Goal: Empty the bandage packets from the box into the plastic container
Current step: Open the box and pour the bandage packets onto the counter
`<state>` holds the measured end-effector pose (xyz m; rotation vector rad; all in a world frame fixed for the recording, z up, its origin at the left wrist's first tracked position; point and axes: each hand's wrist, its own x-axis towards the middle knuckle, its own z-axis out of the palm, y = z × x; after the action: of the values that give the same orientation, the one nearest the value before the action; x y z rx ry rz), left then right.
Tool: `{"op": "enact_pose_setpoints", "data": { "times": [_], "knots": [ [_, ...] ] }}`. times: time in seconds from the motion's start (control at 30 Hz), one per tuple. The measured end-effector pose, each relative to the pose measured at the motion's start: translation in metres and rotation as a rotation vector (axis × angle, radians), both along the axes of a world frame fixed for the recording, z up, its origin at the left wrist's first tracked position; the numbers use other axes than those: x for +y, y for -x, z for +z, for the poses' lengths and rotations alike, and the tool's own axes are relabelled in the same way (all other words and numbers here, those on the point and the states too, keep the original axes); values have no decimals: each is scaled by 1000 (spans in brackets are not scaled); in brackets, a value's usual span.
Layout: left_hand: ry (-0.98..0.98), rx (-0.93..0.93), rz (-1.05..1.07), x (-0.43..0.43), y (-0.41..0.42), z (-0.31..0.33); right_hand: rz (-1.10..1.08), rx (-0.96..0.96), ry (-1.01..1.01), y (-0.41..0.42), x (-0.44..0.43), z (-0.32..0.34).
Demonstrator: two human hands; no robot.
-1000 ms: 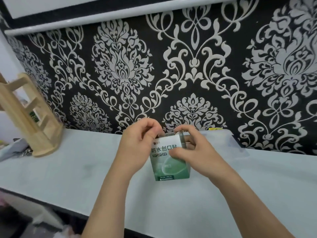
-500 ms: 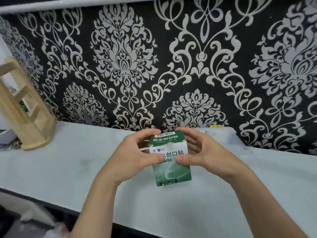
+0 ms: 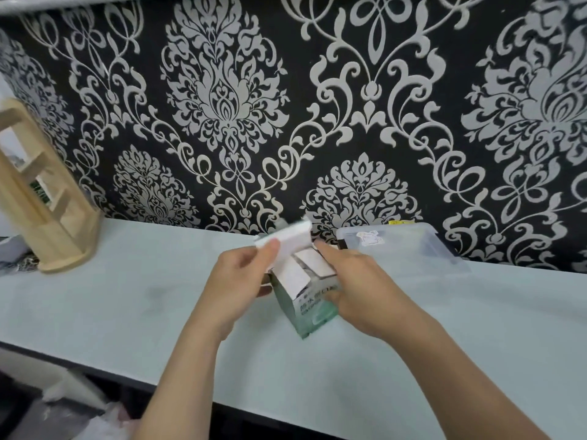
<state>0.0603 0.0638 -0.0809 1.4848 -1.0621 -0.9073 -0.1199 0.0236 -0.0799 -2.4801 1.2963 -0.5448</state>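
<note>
A small green and white bandage box (image 3: pixel 309 308) stands tilted on the pale table, its top flaps open. My left hand (image 3: pixel 241 281) pinches the raised white lid flap (image 3: pixel 287 239) between thumb and fingers. My right hand (image 3: pixel 359 293) grips the right side of the box, fingers curled round it. White inner flaps show at the mouth; the packets inside are not clearly visible. A clear plastic container (image 3: pixel 406 246) with a lid and a small sticker lies just behind the box, against the wall.
A wooden tiered rack (image 3: pixel 44 198) stands at the far left of the table (image 3: pixel 127 296). Black and silver patterned wallpaper backs the table. The table's front edge runs across below my forearms, with crumpled plastic under it at the lower left.
The box's top was closed before; now the lid flap is pulled up and back by my left hand. The box has tilted, and the view has dropped slightly toward the table.
</note>
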Motion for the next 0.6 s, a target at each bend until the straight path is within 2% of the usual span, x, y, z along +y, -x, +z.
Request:
{"op": "enact_pose_setpoints", "data": {
  "times": [0.07, 0.13, 0.23, 0.33, 0.4, 0.47, 0.53, 0.6],
  "knots": [
    [25, -49, 131, -6, 3, -6, -35, 61, 87, -2, 3, -1],
    [54, -94, 223, -11, 6, -13, -33, 21, 81, 1, 4, 2],
    [69, 13, 316, -15, 9, -19, -56, -94, -19, 4, 7, 9],
    [68, 96, 418, -17, 12, -20, -113, -56, 152, -1, 1, 7],
    [82, -100, 483, -16, 12, -19, -156, -117, 191, -5, -4, 6],
    [113, -335, 462, -13, 11, -13, -205, -223, 167, -6, -8, 6],
    [69, -447, 276, -7, 15, -2, -239, -275, 132, -9, -9, 4],
    [-83, -650, 107, -2, 25, 2, -285, -237, 132, -11, -10, 1]
  ]
}}
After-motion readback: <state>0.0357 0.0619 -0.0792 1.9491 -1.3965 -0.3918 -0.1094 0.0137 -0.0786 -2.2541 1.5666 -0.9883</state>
